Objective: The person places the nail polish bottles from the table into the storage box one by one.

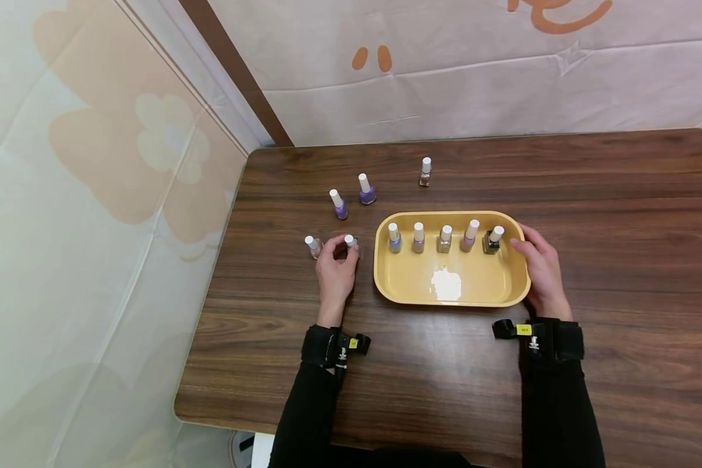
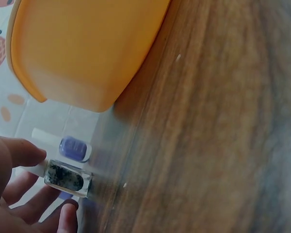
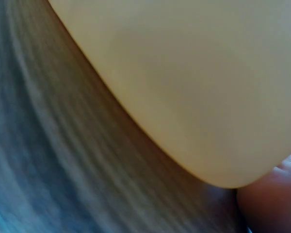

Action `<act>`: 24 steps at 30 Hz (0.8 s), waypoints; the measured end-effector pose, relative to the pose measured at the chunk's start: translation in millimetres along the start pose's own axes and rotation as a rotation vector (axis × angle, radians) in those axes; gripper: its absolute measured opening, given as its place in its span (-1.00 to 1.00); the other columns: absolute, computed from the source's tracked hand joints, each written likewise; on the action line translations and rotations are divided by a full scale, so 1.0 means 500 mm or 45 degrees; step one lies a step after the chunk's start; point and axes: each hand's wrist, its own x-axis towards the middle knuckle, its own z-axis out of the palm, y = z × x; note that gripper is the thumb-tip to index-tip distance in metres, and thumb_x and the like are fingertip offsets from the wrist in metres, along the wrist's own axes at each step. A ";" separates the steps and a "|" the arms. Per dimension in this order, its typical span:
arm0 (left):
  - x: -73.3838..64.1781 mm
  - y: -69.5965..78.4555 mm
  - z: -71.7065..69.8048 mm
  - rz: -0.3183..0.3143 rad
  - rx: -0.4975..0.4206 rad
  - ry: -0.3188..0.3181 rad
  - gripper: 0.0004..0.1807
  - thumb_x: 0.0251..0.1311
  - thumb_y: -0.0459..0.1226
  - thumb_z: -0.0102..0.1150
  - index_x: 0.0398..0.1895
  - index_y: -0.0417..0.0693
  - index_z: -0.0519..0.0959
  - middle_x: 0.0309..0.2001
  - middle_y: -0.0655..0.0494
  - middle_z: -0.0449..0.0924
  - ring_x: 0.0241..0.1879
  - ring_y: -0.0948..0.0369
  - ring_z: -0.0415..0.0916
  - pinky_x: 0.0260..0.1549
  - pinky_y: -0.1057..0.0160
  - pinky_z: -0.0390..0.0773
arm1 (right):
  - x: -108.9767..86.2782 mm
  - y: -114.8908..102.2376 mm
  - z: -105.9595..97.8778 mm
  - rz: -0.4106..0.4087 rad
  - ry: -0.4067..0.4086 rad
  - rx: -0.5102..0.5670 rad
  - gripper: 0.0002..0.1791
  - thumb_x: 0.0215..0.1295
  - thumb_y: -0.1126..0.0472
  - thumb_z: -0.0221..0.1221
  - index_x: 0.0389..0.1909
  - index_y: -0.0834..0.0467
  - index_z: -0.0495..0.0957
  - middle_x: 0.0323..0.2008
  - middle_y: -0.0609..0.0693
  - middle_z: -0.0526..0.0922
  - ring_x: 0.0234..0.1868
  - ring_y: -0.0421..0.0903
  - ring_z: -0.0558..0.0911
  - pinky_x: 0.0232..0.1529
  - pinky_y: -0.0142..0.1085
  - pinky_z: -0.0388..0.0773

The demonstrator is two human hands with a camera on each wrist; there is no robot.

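My left hand [image 1: 335, 276] pinches the white cap of a nail polish bottle [image 1: 351, 240] left of the yellow tray [image 1: 450, 298]. In the left wrist view this bottle [image 2: 65, 178] is clear glass with dark speckles inside. Another nail polish bottle [image 1: 312, 246], pale pink, stands just left of that hand. With the thumb over the rim, my right hand [image 1: 541, 270] grips the tray's right end. Inside the tray, along its far side, several white-capped bottles stand in a row, from a blue one [image 1: 394, 239] to a dark one [image 1: 492, 242].
Two purple nail polish bottles [image 1: 366, 190] stand beyond the left hand. A small brownish bottle [image 1: 425, 173] is behind the tray. The wooden table [image 1: 637, 260] meets a printed curtain [image 1: 474, 97] at the back and a pale wall covering [image 1: 93, 273] on the left.
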 end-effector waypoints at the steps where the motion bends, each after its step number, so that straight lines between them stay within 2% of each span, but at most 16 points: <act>1: 0.000 -0.001 0.000 -0.002 0.002 -0.003 -0.72 0.19 -0.30 0.24 -0.03 -0.16 0.60 -0.06 -0.10 0.64 -0.14 0.04 0.60 -0.22 0.16 0.61 | 0.000 0.000 0.000 -0.001 0.001 0.000 -0.57 0.32 0.20 0.19 0.20 0.16 0.47 0.01 -0.14 0.51 -0.06 -0.32 0.59 -0.08 -0.55 0.57; 6: 0.001 -0.002 0.001 -0.005 0.010 -0.010 -0.72 0.19 -0.31 0.25 -0.04 -0.17 0.60 -0.06 -0.11 0.64 -0.15 0.02 0.60 -0.20 0.11 0.61 | 0.000 -0.001 0.001 -0.004 0.003 -0.009 -0.55 0.32 0.19 0.19 0.21 0.16 0.47 0.01 -0.15 0.51 -0.06 -0.33 0.59 -0.07 -0.55 0.56; 20: 0.004 -0.002 -0.004 0.014 0.081 -0.005 -0.73 0.17 -0.27 0.28 -0.07 -0.18 0.65 -0.08 -0.08 0.64 -0.25 0.02 0.61 -0.23 0.16 0.61 | 0.000 -0.003 0.000 0.009 -0.010 0.034 -0.60 0.32 0.23 0.18 0.17 0.14 0.49 -0.01 -0.18 0.52 -0.07 -0.34 0.61 -0.07 -0.55 0.56; 24: 0.006 -0.002 -0.005 0.017 0.090 -0.005 -0.72 0.16 -0.27 0.29 -0.07 -0.17 0.65 -0.08 -0.07 0.65 -0.17 0.02 0.60 -0.17 0.13 0.58 | 0.000 -0.003 0.000 0.005 -0.006 0.038 -0.63 0.32 0.23 0.18 0.15 0.12 0.51 -0.02 -0.17 0.53 -0.07 -0.33 0.61 -0.07 -0.54 0.56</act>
